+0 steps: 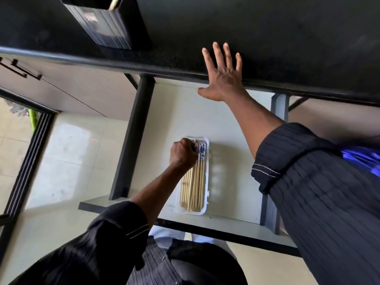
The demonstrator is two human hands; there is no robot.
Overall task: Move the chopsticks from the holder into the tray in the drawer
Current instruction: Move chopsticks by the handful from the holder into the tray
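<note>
While the right hand point(223, 74) lies flat on the black countertop point(267, 38) edge, fingers spread and gripping nothing, the left hand point(183, 154) is down in the open drawer point(226, 120), clenched over the far ends of the chopsticks point(195, 182). Can't tell whether that fist actually holds any sticks or just rests on them; the fingers are hidden under the knuckles. The bundle runs from under the fist back toward the person, lying flat and roughly parallel inside the white tray point(207, 177). Blue-patterned ends show just right of the fist. The tray sits on the drawer floor, nearer the drawer's left wall. Well beyond the fist, up on the countertop to its left, stands the black holder point(102, 25), with one pale stick point(114, 3) poking from its top.
</note>
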